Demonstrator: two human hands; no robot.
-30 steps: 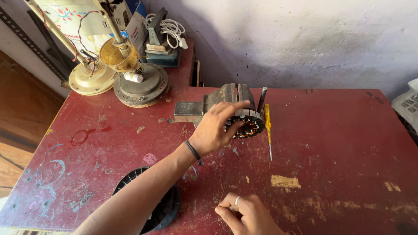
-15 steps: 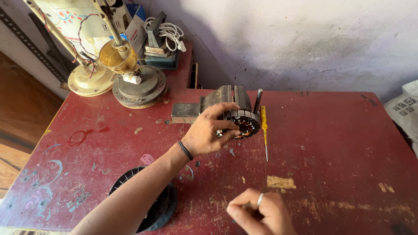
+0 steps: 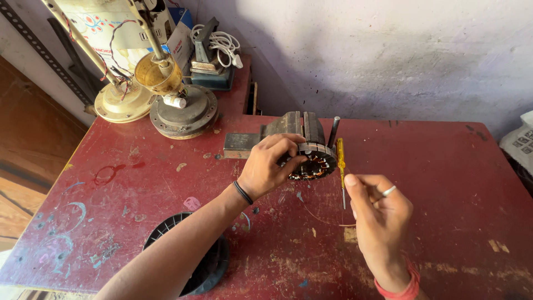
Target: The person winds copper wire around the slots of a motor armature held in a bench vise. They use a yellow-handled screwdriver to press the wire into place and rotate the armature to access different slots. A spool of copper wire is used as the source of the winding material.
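On the scuffed, paint-flecked red desk [image 3: 111, 211], a black ribbed spool [image 3: 208, 266] is seen at the near edge. Further in, the right hand [image 3: 377, 214] is raised with fingers pinched, seemingly on a thin wire. The left hand [image 3: 269, 166] is closed over a copper-wound stator [image 3: 313, 164] beside a yellow screwdriver [image 3: 340, 161]. Fan bases [image 3: 183, 116] are stood by the rough whitewashed wall [image 3: 388, 55].

Single head-worn view, looking steeply down and forward over the red desk [image 3: 422, 166] from the person's own standpoint, toward the whitewashed wall [image 3: 388, 61] beyond. Close range: the left hand [image 3: 266, 169] sits near frame centre, the right hand [image 3: 380, 214] just right of and nearer than it, forearms entering from the bottom edge.
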